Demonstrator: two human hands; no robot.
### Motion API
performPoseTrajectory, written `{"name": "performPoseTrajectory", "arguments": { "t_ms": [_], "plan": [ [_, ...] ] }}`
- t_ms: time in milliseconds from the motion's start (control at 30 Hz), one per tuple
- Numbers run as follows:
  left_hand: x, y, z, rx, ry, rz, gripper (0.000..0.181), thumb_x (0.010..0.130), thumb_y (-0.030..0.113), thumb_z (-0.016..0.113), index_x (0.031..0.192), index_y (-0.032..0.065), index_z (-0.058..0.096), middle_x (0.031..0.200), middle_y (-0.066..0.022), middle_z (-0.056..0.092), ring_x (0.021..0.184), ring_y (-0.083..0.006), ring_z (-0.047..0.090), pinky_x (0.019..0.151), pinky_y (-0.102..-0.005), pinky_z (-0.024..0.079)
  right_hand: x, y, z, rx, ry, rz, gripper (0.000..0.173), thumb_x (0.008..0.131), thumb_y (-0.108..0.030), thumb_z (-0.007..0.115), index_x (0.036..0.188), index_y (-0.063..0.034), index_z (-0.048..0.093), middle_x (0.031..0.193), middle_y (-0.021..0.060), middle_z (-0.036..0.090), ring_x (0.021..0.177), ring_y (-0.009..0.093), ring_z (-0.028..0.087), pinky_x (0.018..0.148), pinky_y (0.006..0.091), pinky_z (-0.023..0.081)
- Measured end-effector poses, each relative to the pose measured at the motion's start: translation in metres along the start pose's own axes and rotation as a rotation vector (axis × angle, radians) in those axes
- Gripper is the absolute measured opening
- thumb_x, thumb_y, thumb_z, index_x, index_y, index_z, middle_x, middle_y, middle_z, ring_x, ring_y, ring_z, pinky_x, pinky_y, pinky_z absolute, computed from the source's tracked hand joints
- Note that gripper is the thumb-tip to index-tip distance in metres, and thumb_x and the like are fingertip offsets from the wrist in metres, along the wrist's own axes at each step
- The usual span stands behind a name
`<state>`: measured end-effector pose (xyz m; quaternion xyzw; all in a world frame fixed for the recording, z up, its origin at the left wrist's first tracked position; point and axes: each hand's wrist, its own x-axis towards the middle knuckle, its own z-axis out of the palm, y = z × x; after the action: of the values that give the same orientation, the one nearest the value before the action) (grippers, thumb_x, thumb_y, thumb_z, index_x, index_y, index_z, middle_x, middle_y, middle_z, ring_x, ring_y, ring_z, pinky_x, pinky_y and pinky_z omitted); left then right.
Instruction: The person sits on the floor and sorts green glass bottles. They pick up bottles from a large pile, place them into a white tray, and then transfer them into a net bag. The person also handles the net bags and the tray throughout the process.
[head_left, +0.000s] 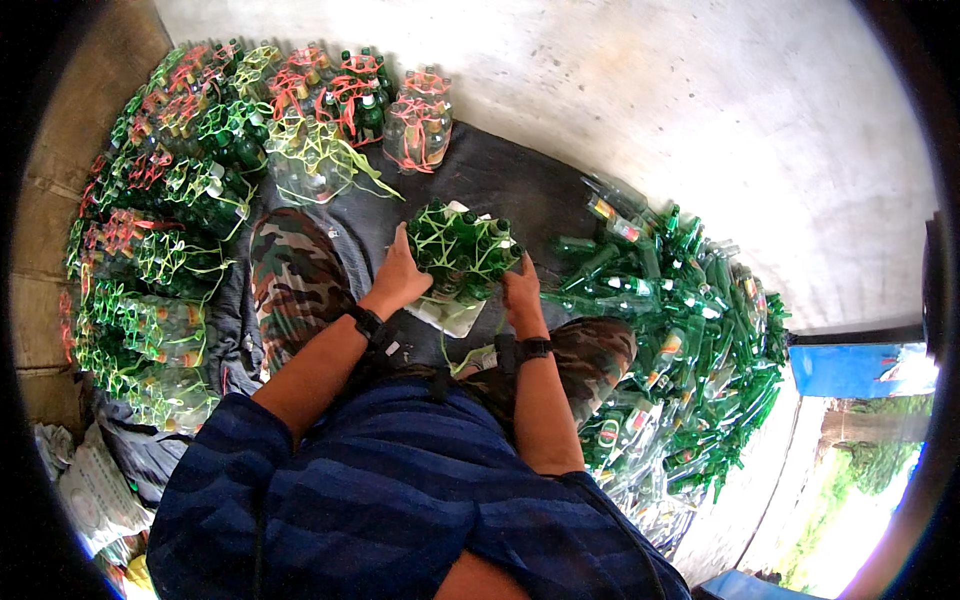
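Between my hands is a bundle of green glass bottles (461, 247), their necks laced together with yellow-green plastic strapping. My left hand (399, 276) grips its left side, thumb pointing up along the outer bottles. On the opposite side my right hand (523, 292) clasps the outer bottles near their necks. A white slab (450, 319) lies under the near edge of the bundle; whether the bundle rests on it I cannot tell. Loose strapping (472, 358) trails toward my lap.
Tied bottle bundles (311, 161) with red and yellow-green strapping crowd the left and far left. At right, loose bottles (675, 330) form a large heap against the pale wall (712, 120). Black sheeting (502, 165) covers the floor. Sacks (101, 487) lie at lower left.
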<state>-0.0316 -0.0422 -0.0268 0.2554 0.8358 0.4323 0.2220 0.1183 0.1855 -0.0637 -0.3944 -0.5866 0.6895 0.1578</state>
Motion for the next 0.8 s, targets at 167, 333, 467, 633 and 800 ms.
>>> {"name": "performPoseTrajectory", "arguments": {
  "t_ms": [167, 333, 467, 633, 800],
  "plan": [
    [0.000, 0.004, 0.008, 0.068, 0.096, 0.013, 0.117, 0.078, 0.029, 0.086, 0.162, -0.0006, 0.010, 0.143, -0.0345, 0.042, 0.122, -0.0503, 0.054, 0.103, -0.0505, 0.049, -0.008, -0.017, 0.004, 0.028, 0.018, 0.094, 0.070, 0.089, -0.003, 0.057, 0.156, -0.0200, 0.043, 0.064, -0.0047, 0.046, 0.045, 0.008, 0.036, 0.040, 0.0272, 0.025],
    [0.013, 0.002, 0.012, 0.075, 0.175, 0.032, 0.109, 0.075, 0.019, 0.086, 0.158, -0.0035, 0.018, 0.136, -0.0332, 0.051, 0.124, -0.0486, 0.053, 0.106, -0.0487, 0.046, -0.012, -0.014, 0.005, -0.097, 0.015, -0.010, 0.067, 0.087, 0.000, 0.056, 0.152, -0.0107, 0.046, 0.090, 0.0037, 0.062, 0.068, 0.014, 0.056, 0.059, 0.0297, 0.045],
    [0.048, -0.008, -0.011, 0.103, 0.023, 0.062, 0.098, 0.083, 0.005, 0.072, 0.163, 0.0040, 0.015, 0.142, -0.0298, 0.047, 0.111, -0.0513, 0.057, 0.093, -0.0540, 0.052, -0.034, 0.014, 0.018, -0.173, -0.004, -0.155, 0.065, 0.084, 0.003, 0.059, 0.148, -0.0002, 0.048, 0.124, 0.0109, 0.065, 0.105, 0.020, 0.062, 0.091, 0.0306, 0.049],
    [0.055, -0.015, -0.011, 0.104, 0.181, 0.134, 0.076, 0.083, -0.004, 0.061, 0.154, 0.0038, 0.038, 0.134, -0.0298, 0.059, 0.118, -0.0507, 0.057, 0.099, -0.0531, 0.050, -0.051, 0.020, 0.034, -0.087, -0.052, -0.054, 0.068, 0.082, -0.001, 0.066, 0.148, 0.0001, 0.049, 0.126, 0.0114, 0.067, 0.113, 0.022, 0.063, 0.098, 0.0324, 0.049],
    [0.041, -0.014, -0.006, 0.168, 0.168, 0.102, 0.060, 0.084, 0.002, 0.063, 0.141, -0.0042, 0.047, 0.132, -0.0331, 0.057, 0.119, -0.0513, 0.057, 0.102, -0.0546, 0.047, -0.050, 0.020, 0.036, -0.101, -0.042, -0.055, 0.064, 0.083, -0.002, 0.069, 0.144, 0.0018, 0.050, 0.123, 0.0115, 0.067, 0.109, 0.022, 0.064, 0.097, 0.0342, 0.050]
  ]
}}
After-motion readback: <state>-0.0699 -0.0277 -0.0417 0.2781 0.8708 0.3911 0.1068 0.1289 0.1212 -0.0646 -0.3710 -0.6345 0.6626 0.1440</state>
